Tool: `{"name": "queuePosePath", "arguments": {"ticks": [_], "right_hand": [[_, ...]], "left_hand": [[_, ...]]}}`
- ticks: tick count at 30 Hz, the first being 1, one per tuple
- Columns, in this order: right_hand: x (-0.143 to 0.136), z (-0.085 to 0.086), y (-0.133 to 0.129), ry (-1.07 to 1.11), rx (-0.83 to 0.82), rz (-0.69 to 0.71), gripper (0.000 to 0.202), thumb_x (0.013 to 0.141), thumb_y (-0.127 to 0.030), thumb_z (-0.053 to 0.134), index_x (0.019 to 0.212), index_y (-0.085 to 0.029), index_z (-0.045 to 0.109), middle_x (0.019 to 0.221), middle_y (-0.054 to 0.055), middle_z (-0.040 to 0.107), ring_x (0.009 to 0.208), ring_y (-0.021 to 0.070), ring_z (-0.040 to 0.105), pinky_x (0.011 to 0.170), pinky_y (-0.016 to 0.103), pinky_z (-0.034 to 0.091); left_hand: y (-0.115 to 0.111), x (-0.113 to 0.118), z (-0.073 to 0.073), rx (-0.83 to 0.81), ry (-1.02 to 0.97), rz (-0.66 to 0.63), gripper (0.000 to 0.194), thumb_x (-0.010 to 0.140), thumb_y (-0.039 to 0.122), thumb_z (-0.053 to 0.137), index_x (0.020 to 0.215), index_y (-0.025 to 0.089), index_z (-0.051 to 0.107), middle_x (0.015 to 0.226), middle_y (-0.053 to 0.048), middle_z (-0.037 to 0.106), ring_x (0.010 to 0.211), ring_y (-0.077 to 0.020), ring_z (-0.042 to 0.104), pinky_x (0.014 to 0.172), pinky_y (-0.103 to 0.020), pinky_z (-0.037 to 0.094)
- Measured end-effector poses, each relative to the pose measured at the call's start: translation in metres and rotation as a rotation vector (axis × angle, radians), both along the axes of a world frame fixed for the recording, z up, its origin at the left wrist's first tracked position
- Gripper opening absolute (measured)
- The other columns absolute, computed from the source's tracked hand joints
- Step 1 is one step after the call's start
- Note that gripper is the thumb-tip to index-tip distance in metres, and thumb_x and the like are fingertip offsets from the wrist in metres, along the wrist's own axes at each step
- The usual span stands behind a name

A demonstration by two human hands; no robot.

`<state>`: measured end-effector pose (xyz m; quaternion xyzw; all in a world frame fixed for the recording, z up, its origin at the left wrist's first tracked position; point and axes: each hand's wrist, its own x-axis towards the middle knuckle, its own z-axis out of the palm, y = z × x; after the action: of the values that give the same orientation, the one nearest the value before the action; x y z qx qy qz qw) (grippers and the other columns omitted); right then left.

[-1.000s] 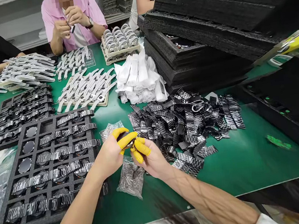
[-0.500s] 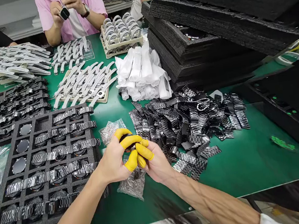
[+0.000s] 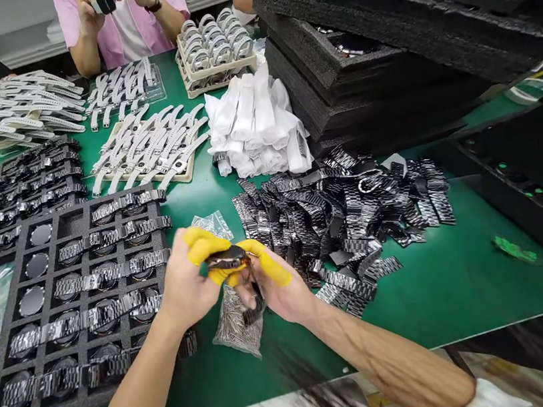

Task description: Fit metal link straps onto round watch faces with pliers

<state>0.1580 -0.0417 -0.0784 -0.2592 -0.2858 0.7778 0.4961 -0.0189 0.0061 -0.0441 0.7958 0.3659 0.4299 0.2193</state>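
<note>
While the right hand (image 3: 283, 289) touches it, the left (image 3: 191, 279) grips the watch (image 3: 229, 258).

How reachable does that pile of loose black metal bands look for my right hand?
Probably yes: the black metal bands lie just past your right hand, with nothing visible in between. That hand is busy at the watch, though, so it would likely need freeing first.

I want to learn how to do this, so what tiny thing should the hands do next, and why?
Perhaps hold the watch steady with the left hand and gently press the dark strap to its edge with the right hand. The left fingers grip the watch, and the strap hangs beside its edge, by the right fingers. I can't see whether they are joined.
</note>
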Motion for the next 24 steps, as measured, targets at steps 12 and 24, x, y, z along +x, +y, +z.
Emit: {"name": "queuePosePath", "arguments": {"ticks": [12, 24], "right_hand": [[0.016, -0.013, 0.016, -0.377, 0.029, 0.046, 0.035, 0.094, -0.052, 0.073, 0.109, -0.023, 0.058, 0.062, -0.006, 0.070, 0.042, 0.0101, 0.052, 0.045, 0.022, 0.038], [0.040, -0.021, 0.025, -0.920, 0.577, 0.064, 0.021, 0.101, -0.046, 0.069, 0.103, -0.025, 0.065, 0.098, 0.004, 0.071, 0.090, 0.0211, 0.066, 0.082, 0.037, 0.054]], "left_hand": [[0.002, 0.001, 0.005, -0.357, -0.317, 0.109, 0.031, 0.086, 0.039, 0.084, 0.101, 0.025, 0.062, 0.133, -0.010, 0.069, 0.107, -0.0246, 0.073, 0.087, -0.040, 0.061], [0.009, 0.001, 0.013, -0.951, -0.641, 0.231, 0.018, 0.090, 0.031, 0.073, 0.093, 0.017, 0.061, 0.068, 0.004, 0.065, 0.049, -0.0069, 0.046, 0.054, -0.023, 0.037]]}}
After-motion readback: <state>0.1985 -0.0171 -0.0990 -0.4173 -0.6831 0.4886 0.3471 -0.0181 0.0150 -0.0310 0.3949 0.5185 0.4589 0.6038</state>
